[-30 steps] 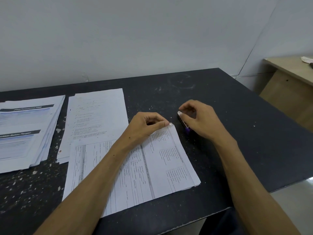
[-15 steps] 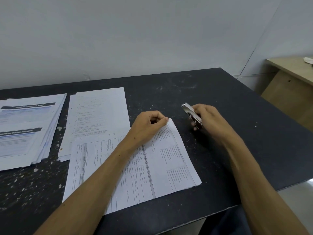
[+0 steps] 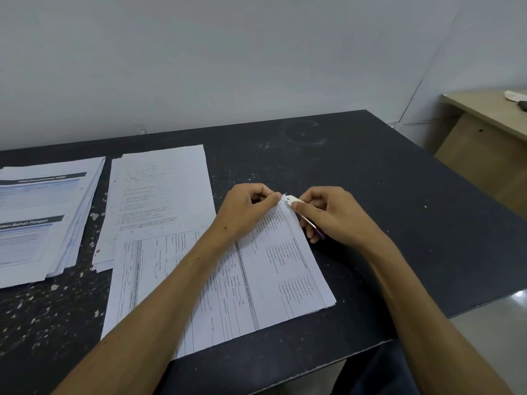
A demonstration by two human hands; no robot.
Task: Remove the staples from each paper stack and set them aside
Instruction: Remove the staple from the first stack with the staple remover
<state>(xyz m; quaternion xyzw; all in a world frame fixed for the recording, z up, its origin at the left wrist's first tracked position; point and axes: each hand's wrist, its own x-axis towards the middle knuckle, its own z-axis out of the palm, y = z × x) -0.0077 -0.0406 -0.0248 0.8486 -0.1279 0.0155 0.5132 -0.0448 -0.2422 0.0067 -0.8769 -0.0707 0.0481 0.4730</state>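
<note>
**Staple remover at the corner of the near stack**

Fingers of my left hand (image 3: 251,203) are curled and pinching the far right corner of the paper stack (image 3: 216,283) in front of me, holding it down on the dark table (image 3: 370,178). My right hand (image 3: 330,215) grips the staple remover (image 3: 296,203), thumb on top and fingers wrapped round its metal body, a purple part showing below my fingers. Its tip sits right at the corner I am pinning, touching or just beside my left thumb. The staple itself is too small for me to make out, and I cannot tell whether the tool's tip is under it yet.

I judge this to be the step of working the staple out of this stack. The next move calls for sliding the tip under the staple's crown and levering up gently, with my left hand pressing firm so the sheets do not lift or tear. After that the staple needs setting aside on the table.

Two more piles lie to my left: a plain printed stack (image 3: 159,195) just beyond this one, overlapped by it, and a blue-headed stack (image 3: 42,218) further left.
</note>
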